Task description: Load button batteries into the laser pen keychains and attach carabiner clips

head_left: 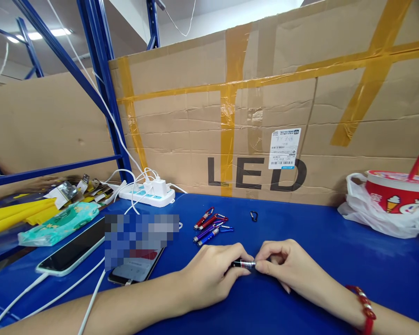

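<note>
My left hand [218,270] is closed around a small black pen-shaped flashlight [244,264] with a silver end and a label. The fingertips of my right hand [282,263] pinch the flashlight's silver end, partly hiding it. Beyond my hands lies a black carabiner clip [253,216], apart from them. Several similar flashlights with clips lie in a group behind my left hand: a red flashlight [203,218], a purple flashlight [206,231] and a blue flashlight [208,236] among them.
Two phones with white cables lie left, a white phone [75,249] and a dark phone [136,270]. Behind them sit a power strip [160,197] and a green tissue pack [63,223]. A red cup [398,193] stands right. Cardboard [181,135] walls the back of the blue table [321,242].
</note>
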A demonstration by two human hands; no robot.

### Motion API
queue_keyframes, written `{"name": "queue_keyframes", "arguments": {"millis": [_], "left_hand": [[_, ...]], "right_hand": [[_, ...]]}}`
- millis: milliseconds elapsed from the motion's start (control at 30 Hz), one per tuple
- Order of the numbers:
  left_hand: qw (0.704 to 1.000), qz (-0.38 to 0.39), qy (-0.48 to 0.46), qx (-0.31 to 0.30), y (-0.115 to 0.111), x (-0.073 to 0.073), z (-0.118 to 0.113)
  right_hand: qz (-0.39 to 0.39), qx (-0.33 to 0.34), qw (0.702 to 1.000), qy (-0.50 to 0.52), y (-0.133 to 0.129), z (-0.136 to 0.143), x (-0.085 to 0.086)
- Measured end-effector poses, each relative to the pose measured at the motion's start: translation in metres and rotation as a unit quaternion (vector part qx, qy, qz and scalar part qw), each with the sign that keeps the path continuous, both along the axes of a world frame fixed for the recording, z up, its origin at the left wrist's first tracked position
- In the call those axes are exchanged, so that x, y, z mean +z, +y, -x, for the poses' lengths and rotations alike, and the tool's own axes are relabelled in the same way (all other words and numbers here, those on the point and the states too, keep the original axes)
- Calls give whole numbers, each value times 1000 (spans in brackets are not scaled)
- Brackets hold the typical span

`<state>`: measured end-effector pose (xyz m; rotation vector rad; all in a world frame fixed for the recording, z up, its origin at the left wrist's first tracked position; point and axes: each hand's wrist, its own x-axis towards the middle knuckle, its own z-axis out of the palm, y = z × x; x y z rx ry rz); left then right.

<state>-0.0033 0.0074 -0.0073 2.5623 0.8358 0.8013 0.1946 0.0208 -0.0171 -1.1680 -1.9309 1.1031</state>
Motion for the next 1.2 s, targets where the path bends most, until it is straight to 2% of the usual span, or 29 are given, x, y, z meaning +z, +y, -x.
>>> {"name": "queue_keyframes", "arguments": {"millis": [333,1200], "left_hand": [[1000,-15,28,2,-1,2,-1],[999,-28,30,1,-2,3,-1]], "right_hand": [[-4,10,1000,-1,3,1,-3],[4,7,1000,11,4,1,-4]]}}
